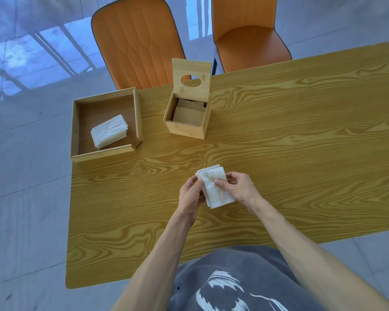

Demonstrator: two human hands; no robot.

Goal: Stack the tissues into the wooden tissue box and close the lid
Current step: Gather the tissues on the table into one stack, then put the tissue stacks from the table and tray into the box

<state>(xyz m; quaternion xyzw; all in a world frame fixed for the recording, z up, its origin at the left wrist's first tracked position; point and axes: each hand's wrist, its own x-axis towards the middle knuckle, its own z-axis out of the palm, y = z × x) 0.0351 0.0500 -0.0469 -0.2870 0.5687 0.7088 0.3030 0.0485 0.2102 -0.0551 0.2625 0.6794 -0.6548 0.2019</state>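
A small stack of white folded tissues point(213, 187) lies between my two hands over the middle of the table. My left hand point(190, 194) grips its left edge and my right hand point(237, 187) presses on its top and right side. The wooden tissue box point(186, 129) stands farther back, its lid point(191, 70) with a round hole tilted up and open. Inside the box I see only brownish flat layers. A second pile of white tissues point(109, 131) rests in the wooden tray point(75, 131) at the left.
The wood-grain table point(301, 142) stretches wide to the right of my hands. Two orange chairs point(135, 43) stand behind the far edge. The tray sits at the table's left rim, beside grey tiled floor.
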